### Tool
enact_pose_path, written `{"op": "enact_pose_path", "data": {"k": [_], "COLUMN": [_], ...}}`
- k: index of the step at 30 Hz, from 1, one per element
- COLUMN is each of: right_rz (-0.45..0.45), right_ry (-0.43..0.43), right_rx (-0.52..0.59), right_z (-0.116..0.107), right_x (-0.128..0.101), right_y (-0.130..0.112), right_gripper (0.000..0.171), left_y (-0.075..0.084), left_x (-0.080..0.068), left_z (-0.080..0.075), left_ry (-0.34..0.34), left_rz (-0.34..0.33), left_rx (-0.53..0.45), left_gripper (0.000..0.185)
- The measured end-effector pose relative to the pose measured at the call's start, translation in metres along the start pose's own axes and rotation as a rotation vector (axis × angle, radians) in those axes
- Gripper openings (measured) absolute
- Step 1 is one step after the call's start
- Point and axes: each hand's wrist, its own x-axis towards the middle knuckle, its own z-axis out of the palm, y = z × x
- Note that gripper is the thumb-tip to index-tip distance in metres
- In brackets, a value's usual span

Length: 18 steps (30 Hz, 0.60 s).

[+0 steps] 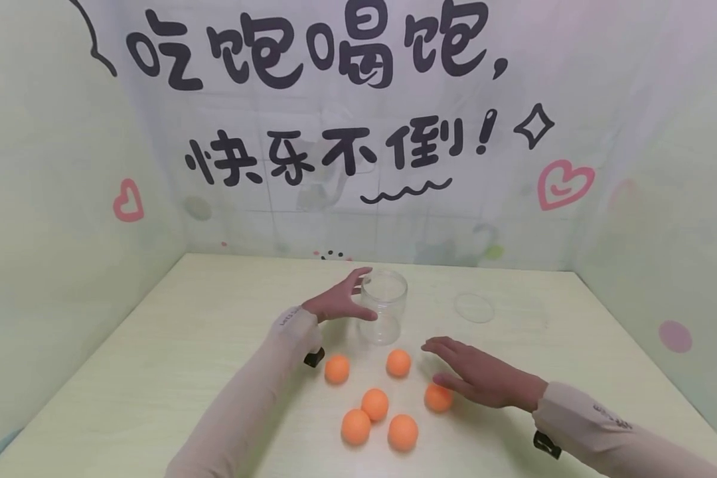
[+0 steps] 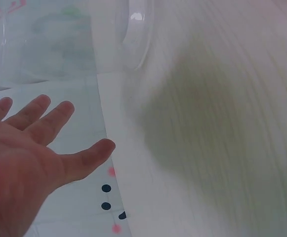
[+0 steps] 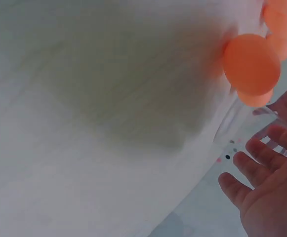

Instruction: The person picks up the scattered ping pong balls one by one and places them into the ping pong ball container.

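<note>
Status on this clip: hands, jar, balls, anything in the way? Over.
Left hand spread beside upright clear jar; right hand near rightmost orange ball. Both hands empty. All six balls outside jar. Clear disc right of jar, nothing evidently blocking.

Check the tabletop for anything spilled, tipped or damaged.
Nothing stands out. The clear jar stands upright, six orange ping-pong balls lie in front of it, and a clear round piece, perhaps its lid, lies to its right. No spill or damage shows.
</note>
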Motion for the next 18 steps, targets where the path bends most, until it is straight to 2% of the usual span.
{"op": "enact_pose_path", "data": {"k": [5, 11, 18], "right_rz": [-0.035, -0.015, -0.074], "right_ry": [0.000, -0.011, 0.043], "right_rx": [0.008, -0.022, -0.048], "right_z": [0.006, 0.011, 0.018], "right_x": [-0.005, -0.014, -0.018], "right_y": [-0.007, -0.016, -0.018], "right_gripper": [0.047, 0.051, 0.044], "left_y": [-0.002, 0.002, 0.003], "left_x": [0.001, 0.001, 0.001], "left_z": [0.002, 0.003, 0.001], "left_ry": [-0.002, 0.000, 0.008], "left_rz": [-0.008, -0.014, 0.000], "left_rx": [0.014, 0.033, 0.045], "left_gripper": [0.097, 0.096, 0.094]}}
